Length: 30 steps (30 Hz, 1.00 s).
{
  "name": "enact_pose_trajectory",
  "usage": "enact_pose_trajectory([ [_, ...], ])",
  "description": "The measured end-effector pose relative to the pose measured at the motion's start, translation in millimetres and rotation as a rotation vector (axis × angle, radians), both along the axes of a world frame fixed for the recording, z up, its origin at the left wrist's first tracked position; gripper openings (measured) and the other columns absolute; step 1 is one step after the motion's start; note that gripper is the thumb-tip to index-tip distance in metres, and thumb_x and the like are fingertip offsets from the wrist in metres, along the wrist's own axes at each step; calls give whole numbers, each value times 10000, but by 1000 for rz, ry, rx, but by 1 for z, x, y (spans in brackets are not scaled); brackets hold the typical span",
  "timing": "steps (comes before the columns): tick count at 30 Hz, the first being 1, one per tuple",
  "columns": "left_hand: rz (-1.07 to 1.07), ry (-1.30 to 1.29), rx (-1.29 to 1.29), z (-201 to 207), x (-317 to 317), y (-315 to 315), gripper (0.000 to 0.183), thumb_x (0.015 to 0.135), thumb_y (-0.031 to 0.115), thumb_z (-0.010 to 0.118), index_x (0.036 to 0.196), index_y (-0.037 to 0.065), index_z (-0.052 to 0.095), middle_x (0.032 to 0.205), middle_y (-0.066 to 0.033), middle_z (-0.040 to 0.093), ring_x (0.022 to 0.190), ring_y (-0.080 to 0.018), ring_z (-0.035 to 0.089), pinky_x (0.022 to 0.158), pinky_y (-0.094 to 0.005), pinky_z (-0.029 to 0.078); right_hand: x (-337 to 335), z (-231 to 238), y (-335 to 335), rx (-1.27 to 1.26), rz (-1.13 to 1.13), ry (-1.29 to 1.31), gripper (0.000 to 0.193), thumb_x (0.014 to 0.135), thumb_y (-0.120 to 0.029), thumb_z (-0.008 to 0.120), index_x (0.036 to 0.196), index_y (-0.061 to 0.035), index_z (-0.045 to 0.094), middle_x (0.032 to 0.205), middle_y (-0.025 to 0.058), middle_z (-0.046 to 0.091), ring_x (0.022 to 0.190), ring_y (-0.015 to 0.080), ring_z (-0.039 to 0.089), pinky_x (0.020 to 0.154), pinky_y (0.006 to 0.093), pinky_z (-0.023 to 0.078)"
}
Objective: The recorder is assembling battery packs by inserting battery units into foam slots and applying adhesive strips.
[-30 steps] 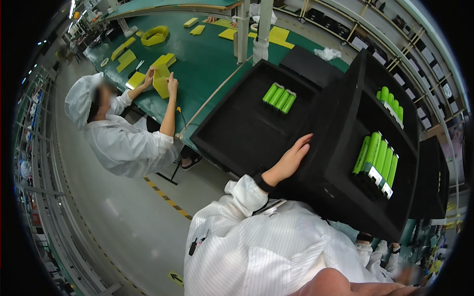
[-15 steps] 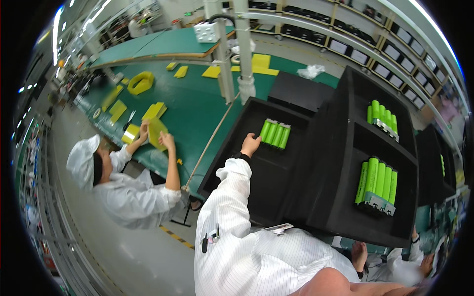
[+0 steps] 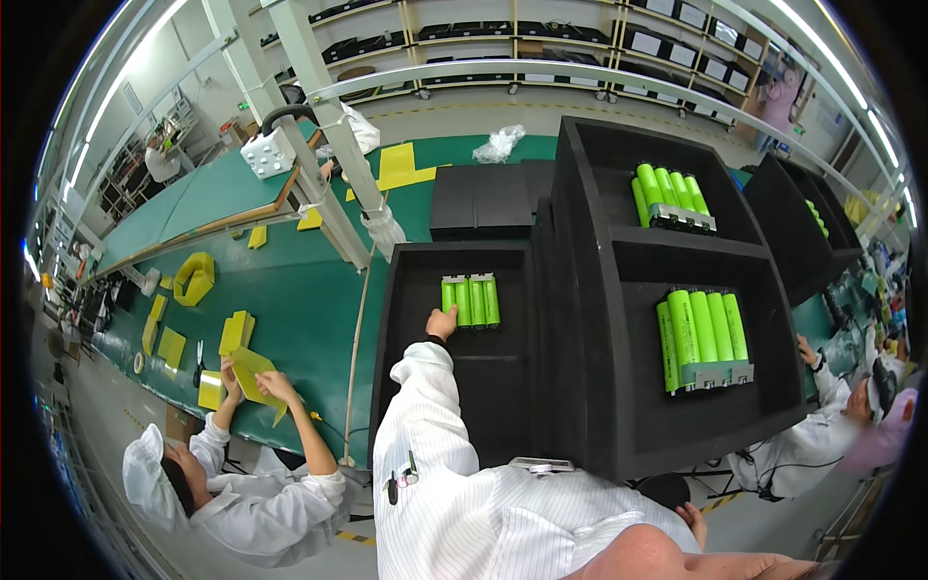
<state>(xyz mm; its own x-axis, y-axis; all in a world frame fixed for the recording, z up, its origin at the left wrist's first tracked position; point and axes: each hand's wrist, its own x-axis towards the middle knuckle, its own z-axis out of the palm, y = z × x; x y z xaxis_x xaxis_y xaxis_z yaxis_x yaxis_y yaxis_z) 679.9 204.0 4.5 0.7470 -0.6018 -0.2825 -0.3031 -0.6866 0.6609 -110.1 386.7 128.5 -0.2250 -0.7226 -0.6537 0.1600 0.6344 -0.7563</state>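
Observation:
My left hand [image 3: 442, 324] reaches into a black tray [image 3: 498, 406]. Its fingers are closed at the lower left corner of a green battery pack [image 3: 478, 302], a row of cells with pale metal strips along the far end. The pack lies in the tray's far part. Low at the right, beside a dark round seat [image 3: 665, 491], part of my right hand [image 3: 692, 522] shows; its fingers are too hidden to read. To the right of the tray stands a black box with two compartments [image 3: 696, 259]. Each compartment holds a battery pack, one far [image 3: 672, 196] and one near [image 3: 704, 338].
Black boxes [image 3: 480, 203] stand behind the tray. At the left a co-worker [image 3: 261, 493] handles a yellow sheet over the green table [image 3: 309, 377]. More yellow pieces [image 3: 237, 332] and scissors [image 3: 199, 362] lie there. Another box [image 3: 800, 227] and person [image 3: 793, 449] are at right.
The view has swung to the right, so the tray and box appear further left and more upright. My left hand stays at the battery pack, now at its near left corner.

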Motion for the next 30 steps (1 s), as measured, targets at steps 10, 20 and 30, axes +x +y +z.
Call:
enact_pose_trajectory([
  [10, 386, 504, -293, 11, -63, -4, 752, 834, 448, 703, 1244, -126, 440, 1201, -286, 591, 1109, -375, 605, 897, -423, 497, 59, 36, -31, -47, 73, -30, 303, 984, -257, 518, 1225, -86, 585, 1003, 67, 681, 827, 171, 660, 700, 283, 526],
  [20, 267, 1253, -821, 11, -44, 0, 513, 870, 196, 718, 1300, 0, 519, 1197, -135, 636, 1048, -280, 653, 881, -413, 563, 67, 33, -10, -127, 59, -41, 243, 974, -197, 517, 1162, -67, 597, 991, 91, 690, 807, 173, 674, 690, 298, 555],
  [30, 316, 1383, -927, 10, -69, 25, 450, 844, 329, 684, 1224, 130, 547, 1123, -66, 640, 971, -262, 647, 821, -426, 560, 109, 72, 8, -120, 165, 22, 241, 989, -157, 497, 1155, -27, 614, 1015, 87, 679, 899, 166, 661, 790, 280, 537],
])
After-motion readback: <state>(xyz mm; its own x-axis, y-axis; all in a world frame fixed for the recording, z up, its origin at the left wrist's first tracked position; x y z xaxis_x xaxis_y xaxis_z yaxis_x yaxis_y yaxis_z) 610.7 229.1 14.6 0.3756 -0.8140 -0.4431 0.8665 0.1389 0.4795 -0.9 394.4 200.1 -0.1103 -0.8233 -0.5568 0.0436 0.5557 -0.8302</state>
